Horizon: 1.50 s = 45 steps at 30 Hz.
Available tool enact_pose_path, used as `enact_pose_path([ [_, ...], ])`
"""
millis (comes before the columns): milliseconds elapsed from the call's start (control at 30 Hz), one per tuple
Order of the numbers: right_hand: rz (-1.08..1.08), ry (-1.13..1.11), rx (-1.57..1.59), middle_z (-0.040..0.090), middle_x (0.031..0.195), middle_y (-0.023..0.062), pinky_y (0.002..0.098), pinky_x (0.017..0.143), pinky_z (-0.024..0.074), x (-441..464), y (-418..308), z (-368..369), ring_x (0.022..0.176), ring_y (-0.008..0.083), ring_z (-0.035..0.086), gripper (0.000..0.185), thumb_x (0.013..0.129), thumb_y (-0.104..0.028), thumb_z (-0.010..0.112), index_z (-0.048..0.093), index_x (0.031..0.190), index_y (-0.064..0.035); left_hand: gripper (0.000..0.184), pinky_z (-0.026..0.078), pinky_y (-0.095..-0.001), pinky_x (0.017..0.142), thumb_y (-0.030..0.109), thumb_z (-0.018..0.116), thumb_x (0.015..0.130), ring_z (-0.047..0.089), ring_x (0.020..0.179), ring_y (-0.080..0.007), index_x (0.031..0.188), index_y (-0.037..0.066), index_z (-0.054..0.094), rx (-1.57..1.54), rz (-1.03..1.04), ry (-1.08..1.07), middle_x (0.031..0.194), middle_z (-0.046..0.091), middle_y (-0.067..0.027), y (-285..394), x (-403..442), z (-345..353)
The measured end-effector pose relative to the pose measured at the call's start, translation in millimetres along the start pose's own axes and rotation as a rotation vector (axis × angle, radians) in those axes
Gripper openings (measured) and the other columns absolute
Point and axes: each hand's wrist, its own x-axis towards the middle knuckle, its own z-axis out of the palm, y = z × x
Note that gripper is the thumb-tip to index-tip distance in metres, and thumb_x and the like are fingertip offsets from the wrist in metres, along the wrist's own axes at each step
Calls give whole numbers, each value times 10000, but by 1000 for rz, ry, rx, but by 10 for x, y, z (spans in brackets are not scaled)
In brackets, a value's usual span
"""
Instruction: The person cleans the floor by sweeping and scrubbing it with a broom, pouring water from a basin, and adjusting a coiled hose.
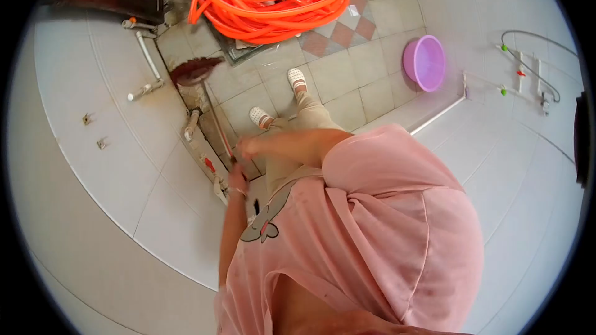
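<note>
A broom with a dark red head (pixel 195 71) lies slanted at the left of the floor, its head near the pipes at the wall. Around the upper end of its thin handle (pixel 218 125) my left hand (pixel 238 180) is closed. Just right of the handle is my right hand (pixel 248 147), smeared by motion. Its fingers do not show clearly, and I cannot tell whether it touches the handle.
Coiled orange hose (pixel 273 3) lies on the tiled floor (pixel 366 62) ahead of my feet. A purple basin (pixel 429 63) leans near the right wall. White pipes (pixel 148 56) stick out at the left; a thin grey hose (pixel 546 43) and taps hang at the right.
</note>
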Motion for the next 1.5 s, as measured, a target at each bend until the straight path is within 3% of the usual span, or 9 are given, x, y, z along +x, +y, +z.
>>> enact_pose_path([
  [100, -72, 255, 174, 562, 606, 89, 332, 495, 441, -340, -238, -517, 501, 203, 539, 233, 765, -214, 431, 556, 684, -34, 290, 302, -256, 407, 323, 429, 817, 365, 440, -122, 679, 79, 501, -655, -277, 51, 548, 439, -20, 457, 916, -321],
  [267, -121, 492, 201, 584, 597, 70, 333, 509, 434, -695, 70, -1094, 483, 190, 534, 236, 772, -184, 423, 567, 652, -41, 241, 189, -239, 291, 342, 507, 794, 285, 331, -101, 664, 140, 483, -777, -358, -138, 512, 425, 23, 1437, 1007, -899],
  [333, -88, 387, 112, 591, 655, 74, 285, 454, 436, -743, 288, -1084, 488, 161, 553, 201, 792, -198, 402, 518, 775, -34, 243, 176, -225, 292, 368, 511, 782, 284, 314, -102, 678, 151, 483, -717, -178, -68, 492, 423, 21, 1231, 861, -815],
  [600, -100, 65, 422, 591, 686, 60, 252, 418, 411, -986, 52, -243, 543, 164, 591, 242, 791, -256, 420, 542, 807, -48, 151, 181, -215, 298, 338, 428, 820, 276, 314, -90, 824, 188, 430, -484, -592, -220, 530, 423, 12, 1278, -733, -663],
  [700, -331, -103, 346, 587, 677, 57, 270, 429, 408, -509, 372, -174, 550, 160, 588, 292, 792, -306, 427, 551, 825, -44, 151, 182, -218, 299, 331, 419, 820, 267, 307, -94, 828, 180, 432, -164, -524, -248, 523, 418, 10, 1440, -877, -362],
  [1000, 208, -281, 664, 499, 1013, 221, 394, 675, 453, -1418, 583, -766, 874, 339, 534, 554, 804, -470, 369, 370, 1137, -27, 202, 303, -228, 336, 238, 424, 822, 406, 389, -107, 965, 109, 487, 382, 272, -644, 542, 471, -27, 1372, -664, -84],
  [1100, 151, -327, 913, 497, 998, 230, 442, 742, 419, -1562, 578, -906, 867, 354, 516, 554, 797, -456, 402, 338, 1175, -57, 202, 263, -225, 316, 234, 418, 831, 370, 363, -96, 977, 112, 487, 312, 54, -651, 524, 457, -15, 2169, -968, 518],
  [1167, 0, -161, 1012, 499, 980, 204, 450, 744, 409, -2086, 489, -1117, 865, 329, 506, 489, 785, -401, 455, 377, 1132, -65, 215, 231, -224, 304, 241, 413, 836, 342, 347, -89, 993, 114, 486, 315, -257, -589, 520, 447, -8, 2665, -1124, 1044],
  [1500, -121, 630, 1340, 512, 643, 112, 391, 431, 399, -3515, 1959, -2479, 512, 232, 488, 219, 755, -222, 495, 490, 682, -15, 493, 414, -236, 539, 466, 365, 826, 481, 627, -95, 1185, 128, 366, 463, -140, -850, 860, 548, -36, 3651, -1192, 2887],
])
